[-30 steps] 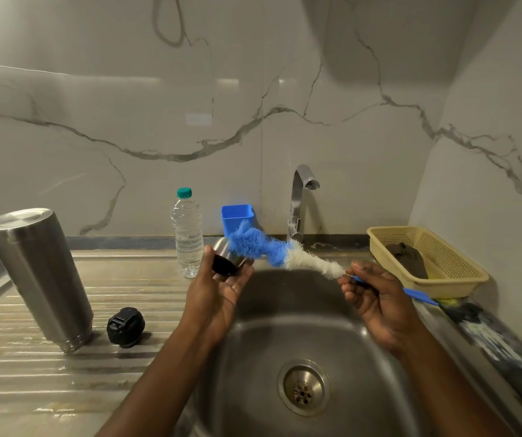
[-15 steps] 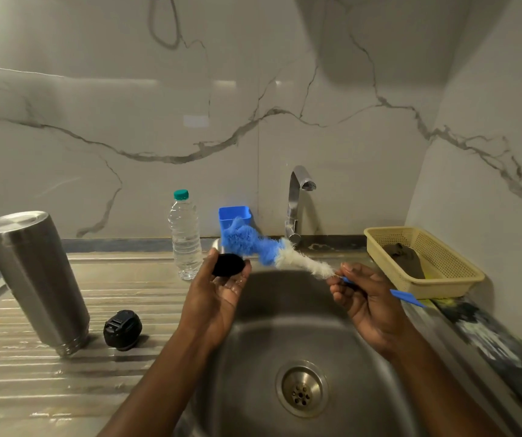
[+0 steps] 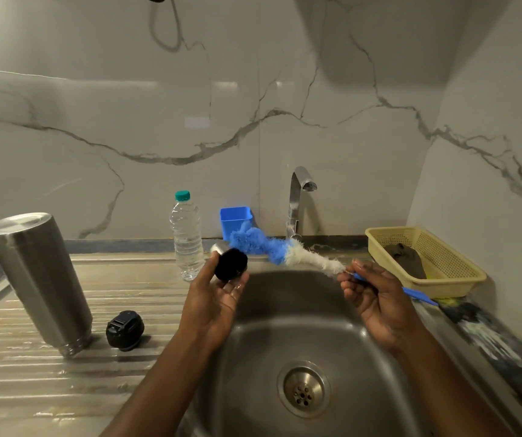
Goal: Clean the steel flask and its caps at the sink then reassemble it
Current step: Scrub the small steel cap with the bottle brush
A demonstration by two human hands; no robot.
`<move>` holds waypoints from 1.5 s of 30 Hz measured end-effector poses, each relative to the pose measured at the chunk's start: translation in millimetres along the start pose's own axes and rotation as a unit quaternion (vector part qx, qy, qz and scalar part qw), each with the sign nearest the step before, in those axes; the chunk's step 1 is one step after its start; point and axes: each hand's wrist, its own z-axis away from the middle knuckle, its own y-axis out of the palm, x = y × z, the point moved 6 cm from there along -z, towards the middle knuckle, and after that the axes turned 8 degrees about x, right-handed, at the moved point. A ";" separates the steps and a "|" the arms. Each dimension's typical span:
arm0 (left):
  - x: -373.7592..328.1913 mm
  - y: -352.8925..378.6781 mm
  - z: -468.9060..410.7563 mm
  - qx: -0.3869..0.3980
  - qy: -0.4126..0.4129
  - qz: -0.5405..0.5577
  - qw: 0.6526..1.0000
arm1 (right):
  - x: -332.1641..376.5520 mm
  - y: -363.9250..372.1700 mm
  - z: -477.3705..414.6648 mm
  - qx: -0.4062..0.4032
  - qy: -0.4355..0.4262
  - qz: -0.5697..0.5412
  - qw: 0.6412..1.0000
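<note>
1. Standing on the ribbed surface [image 3: 32,389] well left of the sink [image 3: 284,310], the steel flask [image 3: 37,282] has a black stopper cap [image 3: 124,330] just beside it.
2. Over the sink's left rim, the left grip [image 3: 212,301] pinches the outer cap [image 3: 230,264].
3. Over its right rim, the right grip [image 3: 376,298] curls round the blue handle of a bottle brush [image 3: 284,252], whose bristles lie just behind that cap.
4. Behind the sink stand a tap [image 3: 297,197] and a water bottle [image 3: 186,238].

1. Dim, greyish indoor light; glare burns the corner far above-left of the tap [image 3: 297,200].
2. A broad soft shadow darkens the wall [image 3: 379,42] above the tap.
3. Left of the tap, the flask [image 3: 37,279] shows a soft sheen; straight lines bow.
</note>
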 end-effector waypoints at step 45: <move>-13.7 -6.8 -3.9 0.007 0.040 -0.116 0.992 | -27.9 10.0 6.2 0.009 0.112 0.201 0.973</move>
